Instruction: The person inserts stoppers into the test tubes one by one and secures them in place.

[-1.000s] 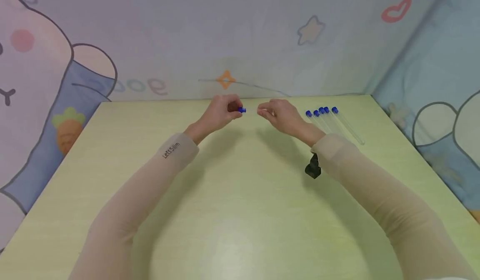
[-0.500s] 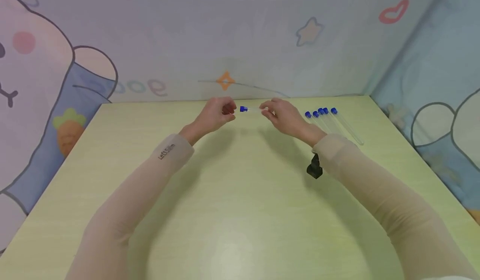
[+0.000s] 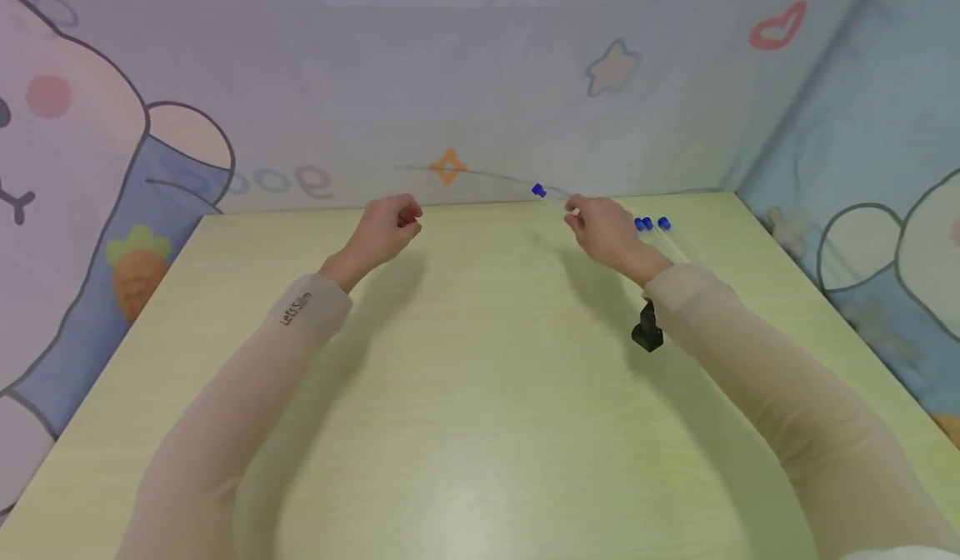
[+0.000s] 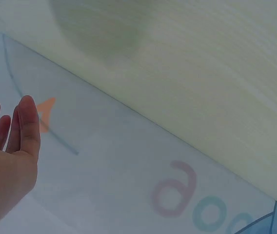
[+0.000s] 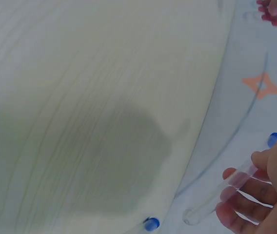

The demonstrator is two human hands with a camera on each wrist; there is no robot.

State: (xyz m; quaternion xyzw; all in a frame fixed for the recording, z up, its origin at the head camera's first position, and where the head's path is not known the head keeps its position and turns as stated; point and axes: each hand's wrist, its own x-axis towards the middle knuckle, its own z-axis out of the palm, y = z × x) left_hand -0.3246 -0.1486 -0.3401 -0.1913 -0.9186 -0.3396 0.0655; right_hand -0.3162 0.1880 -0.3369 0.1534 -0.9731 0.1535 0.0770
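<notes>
A clear test tube (image 5: 211, 200) with a blue cap (image 3: 538, 190) is pinched between the thumb and fingers of my right hand (image 3: 603, 228), above the back of the table. In the right wrist view the tube slants, its capped end beyond the thumb and its rounded end toward the table. My left hand (image 3: 381, 228) hovers over the back of the table, apart from the tube, with loosely bent fingers. The left wrist view shows nothing in that hand (image 4: 16, 151). Several more blue-capped test tubes (image 3: 681, 243) lie right of my right hand, partly hidden by it.
The pale wooden table (image 3: 480, 377) meets a printed cloth backdrop (image 3: 510, 68) at its back edge. A black camera mount (image 3: 647, 332) hangs below the right sleeve. One lying tube's blue cap (image 5: 151, 224) shows at the bottom of the right wrist view.
My left hand let go of the blue cap and moved left. My right hand moved right with the capped tube, whose cap end now points up and back rather than level left.
</notes>
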